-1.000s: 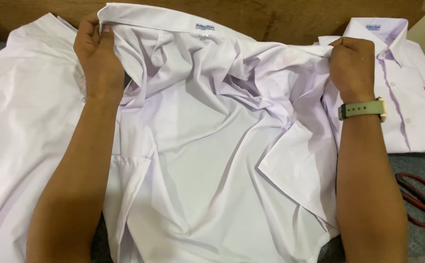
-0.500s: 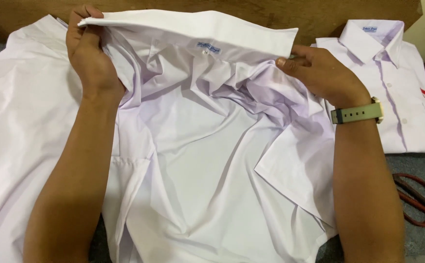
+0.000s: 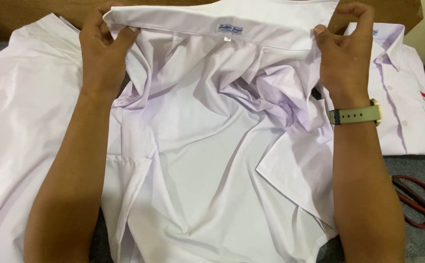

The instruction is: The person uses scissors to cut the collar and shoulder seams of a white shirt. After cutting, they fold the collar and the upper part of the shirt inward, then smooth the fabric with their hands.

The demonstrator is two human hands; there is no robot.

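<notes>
Item: white shirt (image 3: 207, 160), laid open and rumpled across the middle of the bench (image 3: 412, 168), inner side up, its collar (image 3: 222, 22) at the far edge and stretched flat between the two hands. A small woven label (image 3: 229, 29) sits at the centre of the collar band, roughly midway between the hands. Left hand (image 3: 103, 51): at the collar's left end, fingers curled over the top edge and thumb pressed on the near face, pinching the cloth. Right hand (image 3: 346, 53): at the collar's right end, thumb and fingertips closed on the corner, likewise pinching; a watch with a pale green strap (image 3: 356, 115) circles the wrist just below. Both forearms run down either side of the shirt body, which lies between them and spreads toward the near edge of the view, deeply creased below the collar on the right-hand side. Left of the white shirt, touching or overlapping it: a second white garment (image 3: 22, 122), spread flat. Right of the white shirt, beyond the right hand: a folded white shirt (image 3: 407, 102), buttoned, collar up, with a red mark and a dark badge at its far right edge. Near the right forearm, on grey bench covering: red-handled scissors (image 3: 417, 199), only partly in view.
</notes>
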